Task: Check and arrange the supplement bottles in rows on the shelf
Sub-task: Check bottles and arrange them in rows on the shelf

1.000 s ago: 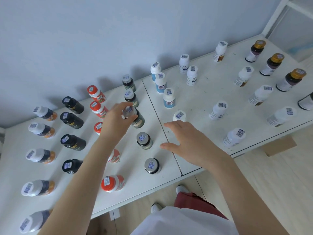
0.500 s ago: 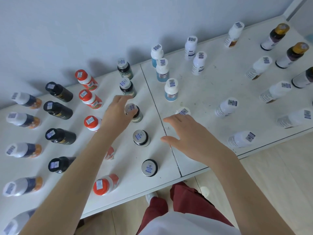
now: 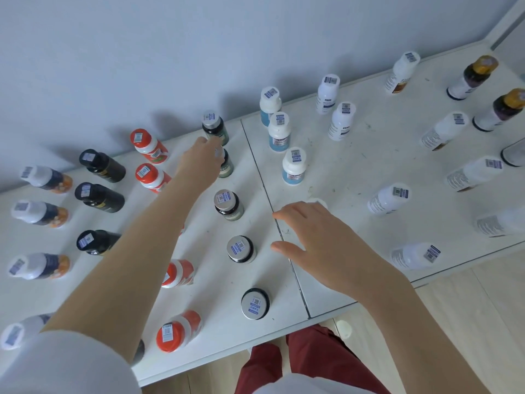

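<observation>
The green bottle [image 3: 225, 166] stands upright under the left hand [image 3: 199, 163], whose fingers curl round its silver cap. Just right of that hand, bare, scuffed white shelf [image 3: 248, 180] runs to a seam between boards. Past the seam the right hand [image 3: 321, 245] hovers with its fingers spread and loose, holding nothing, over a round white cap [image 3: 319, 201].

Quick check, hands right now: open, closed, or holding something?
Left hand: fingers curled round the silver-capped bottle, holding it.
Right hand: open, fingers spread, holding nothing.
</observation>
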